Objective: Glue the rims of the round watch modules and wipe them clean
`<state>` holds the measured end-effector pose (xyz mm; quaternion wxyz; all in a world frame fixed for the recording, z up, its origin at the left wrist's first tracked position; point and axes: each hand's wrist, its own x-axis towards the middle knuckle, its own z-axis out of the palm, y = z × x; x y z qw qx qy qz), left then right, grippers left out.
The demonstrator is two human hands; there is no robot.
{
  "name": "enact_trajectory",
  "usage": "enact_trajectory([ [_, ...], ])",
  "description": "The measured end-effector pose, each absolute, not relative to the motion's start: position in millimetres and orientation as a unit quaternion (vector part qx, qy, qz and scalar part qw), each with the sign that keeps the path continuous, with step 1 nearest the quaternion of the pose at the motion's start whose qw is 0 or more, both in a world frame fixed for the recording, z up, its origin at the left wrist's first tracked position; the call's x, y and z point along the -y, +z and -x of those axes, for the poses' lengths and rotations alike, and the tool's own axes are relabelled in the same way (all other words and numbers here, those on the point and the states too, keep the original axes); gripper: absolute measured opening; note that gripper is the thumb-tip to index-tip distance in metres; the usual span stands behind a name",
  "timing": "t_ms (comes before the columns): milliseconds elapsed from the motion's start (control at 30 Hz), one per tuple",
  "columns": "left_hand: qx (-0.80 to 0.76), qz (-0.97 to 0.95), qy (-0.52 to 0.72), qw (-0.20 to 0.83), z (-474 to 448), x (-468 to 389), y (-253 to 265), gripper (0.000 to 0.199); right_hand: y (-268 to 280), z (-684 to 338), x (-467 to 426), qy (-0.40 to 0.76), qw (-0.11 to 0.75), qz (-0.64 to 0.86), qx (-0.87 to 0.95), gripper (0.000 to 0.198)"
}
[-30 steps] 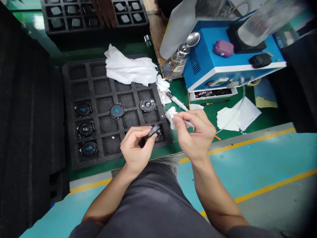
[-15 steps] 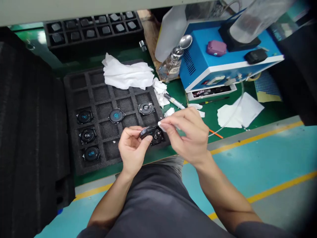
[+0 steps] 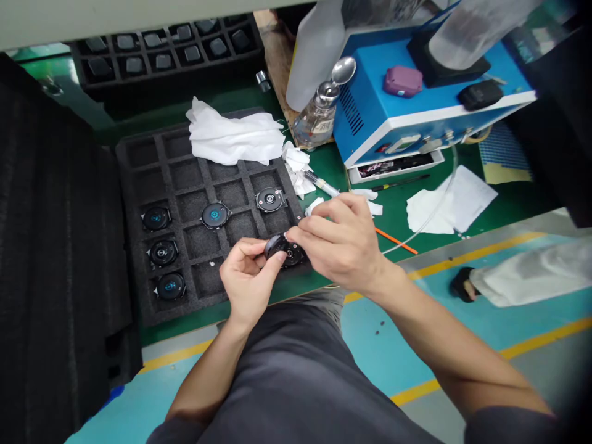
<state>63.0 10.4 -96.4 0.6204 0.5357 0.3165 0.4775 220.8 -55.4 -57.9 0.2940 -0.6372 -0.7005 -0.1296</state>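
My left hand (image 3: 247, 271) grips a round black watch (image 3: 274, 245) without a strap, tilted on its edge, thumb in front and fingers behind. Fingertips pinched, my right hand (image 3: 340, 240) meets the watch's upper right rim. A small white wad of wipe is in that pinch, mostly hidden by the fingers. Right behind and below the held watch, another watch (image 3: 293, 254) lies in a cell of the black foam tray (image 3: 198, 240). Other watches lie in the tray: one face up in the middle (image 3: 215, 214), one back up (image 3: 271, 200), and several down the left column.
A white cloth (image 3: 235, 139) covers the tray's far cells. Crumpled wipes (image 3: 296, 166), a syringe (image 3: 322, 184) and a glass pump bottle (image 3: 317, 120) stand or lie right of it. A blue machine (image 3: 383, 117) is at the back right. Another person's leg (image 3: 531, 274) shows at right.
My right hand has moved left, bringing its pinched wipe onto the watch's rim. The watch has tilted more upright in my left hand. Another person's leg has come into view at right.
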Motion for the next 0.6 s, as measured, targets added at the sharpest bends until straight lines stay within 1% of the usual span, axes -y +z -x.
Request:
enact_trajectory([
  [100, -0.307, -0.543, 0.469, 0.625, -63, -10, -95, 0.027, -56, -219, 54, -0.094, 0.330, 0.643, 0.685, 0.017],
  [233, -0.297, -0.546, 0.478, 0.621, -63, -9, -94, 0.023, -59, -208, 51, 0.007, 0.440, 0.648, 0.621, 0.012],
  [300, -0.306, -0.552, 0.475, 0.614, -62, -8, -95, 0.023, -63, -208, 51, 0.019, 0.446, 0.648, 0.617, 0.012],
  [367, -0.320, -0.558, 0.467, 0.607, -62, -7, -97, 0.025, -64, -214, 52, -0.027, 0.388, 0.650, 0.653, 0.015],
  [467, -0.337, -0.555, 0.465, 0.602, -63, -6, -98, 0.027, -58, -227, 53, -0.120, 0.260, 0.620, 0.731, 0.025],
  [533, -0.339, -0.551, 0.457, 0.610, -64, -7, -98, 0.027, -47, -235, 55, -0.136, 0.207, 0.584, 0.773, 0.030],
  [600, -0.330, -0.544, 0.453, 0.625, -64, -8, -98, 0.029, -34, -239, 58, -0.117, 0.178, 0.556, 0.804, 0.033],
])
